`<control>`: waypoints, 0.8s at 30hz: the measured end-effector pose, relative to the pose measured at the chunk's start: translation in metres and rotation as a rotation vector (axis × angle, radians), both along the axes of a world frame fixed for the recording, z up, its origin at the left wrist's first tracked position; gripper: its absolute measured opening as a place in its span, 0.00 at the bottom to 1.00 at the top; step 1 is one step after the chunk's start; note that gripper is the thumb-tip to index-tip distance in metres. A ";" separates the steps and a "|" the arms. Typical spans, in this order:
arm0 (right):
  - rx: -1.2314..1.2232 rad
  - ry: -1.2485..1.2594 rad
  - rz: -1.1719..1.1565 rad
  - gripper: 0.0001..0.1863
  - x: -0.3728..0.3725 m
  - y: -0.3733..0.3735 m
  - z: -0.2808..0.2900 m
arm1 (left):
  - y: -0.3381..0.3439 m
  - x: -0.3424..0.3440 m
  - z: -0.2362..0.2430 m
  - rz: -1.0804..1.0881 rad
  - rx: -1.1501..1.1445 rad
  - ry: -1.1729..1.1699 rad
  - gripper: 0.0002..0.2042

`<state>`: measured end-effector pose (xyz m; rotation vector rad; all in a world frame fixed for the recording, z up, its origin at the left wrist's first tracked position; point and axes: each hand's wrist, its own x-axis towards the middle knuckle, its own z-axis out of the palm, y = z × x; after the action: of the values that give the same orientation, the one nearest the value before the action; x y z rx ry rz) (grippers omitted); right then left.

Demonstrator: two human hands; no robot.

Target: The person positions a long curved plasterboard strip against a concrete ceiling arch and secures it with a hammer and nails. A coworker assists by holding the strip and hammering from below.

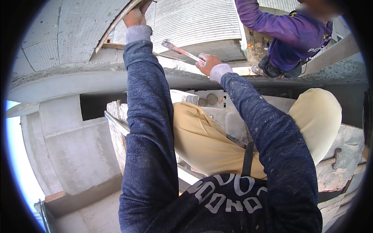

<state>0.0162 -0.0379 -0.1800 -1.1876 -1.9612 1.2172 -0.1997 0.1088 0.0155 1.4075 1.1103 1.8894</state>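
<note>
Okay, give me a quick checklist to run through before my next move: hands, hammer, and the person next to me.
1. Hammer held: ok, your right hand grips the hammer by its handle.
2. Hammer head away from your left hand: ok, a gap shows between them.
3. Left hand secure on the strip: cannot tell, the upper picture edge cuts off part of the hand.
4. Hand protection: not ok, both hands are bare.
5. Co-worker apart from the hammer: ok, there's space between, though they look close enough to check before swinging.
</note>
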 end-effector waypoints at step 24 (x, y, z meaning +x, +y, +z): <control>-1.284 1.805 -0.070 0.18 -0.029 0.010 0.173 | 0.007 -0.005 0.005 -0.032 -0.055 0.040 0.15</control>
<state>-0.0132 -0.0281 -0.0074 -0.0698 0.2944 2.2211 -0.2042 0.1156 0.0204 1.4301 1.1431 1.8023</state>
